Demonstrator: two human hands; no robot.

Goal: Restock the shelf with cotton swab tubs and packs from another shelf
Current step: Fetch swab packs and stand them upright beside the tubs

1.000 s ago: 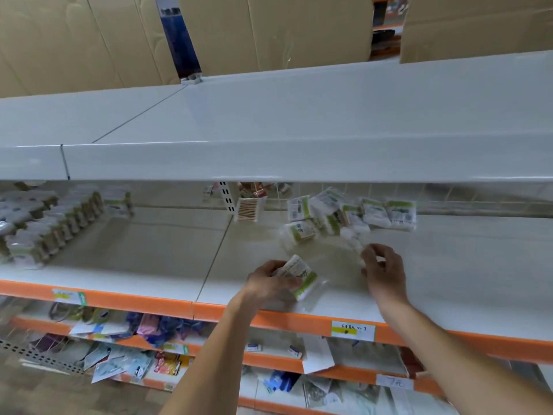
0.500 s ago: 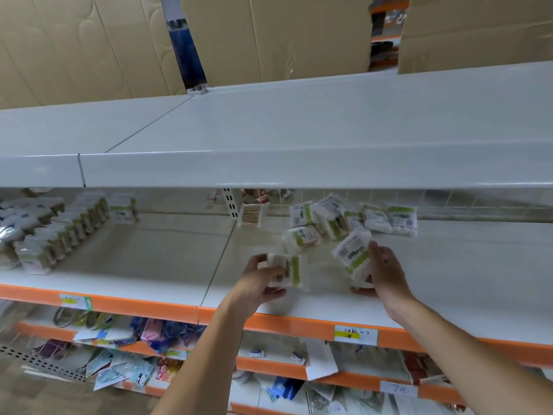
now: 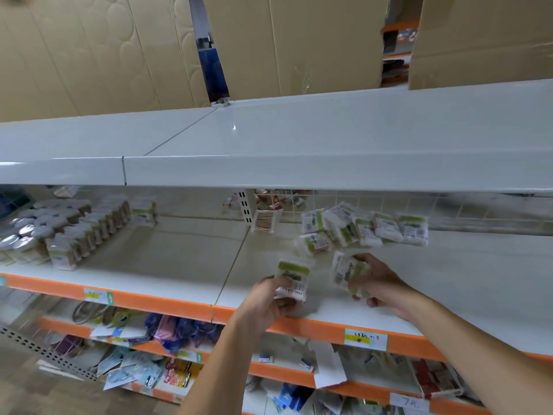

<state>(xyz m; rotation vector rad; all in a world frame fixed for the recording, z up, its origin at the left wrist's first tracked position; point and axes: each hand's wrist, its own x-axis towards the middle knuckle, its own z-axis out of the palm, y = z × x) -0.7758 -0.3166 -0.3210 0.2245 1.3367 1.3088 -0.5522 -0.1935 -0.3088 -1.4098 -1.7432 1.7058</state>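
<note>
Hands [image 3: 269, 298] [image 3: 378, 280] forward, fingers around 2 packs [image 3: 293, 275].

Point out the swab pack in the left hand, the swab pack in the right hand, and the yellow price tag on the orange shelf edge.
Left-hand swab pack [image 3: 292, 277], head view: its green label band.
Right-hand swab pack [image 3: 346, 272], head view: its printed front face.
Yellow price tag [image 3: 365, 339], head view: its middle, on the orange edge.

Two green-label swab packs [image 3: 292, 275] [image 3: 348, 272] upright, held above shelf [image 3: 449, 295], more packs [image 3: 359, 226] piled at back
</note>
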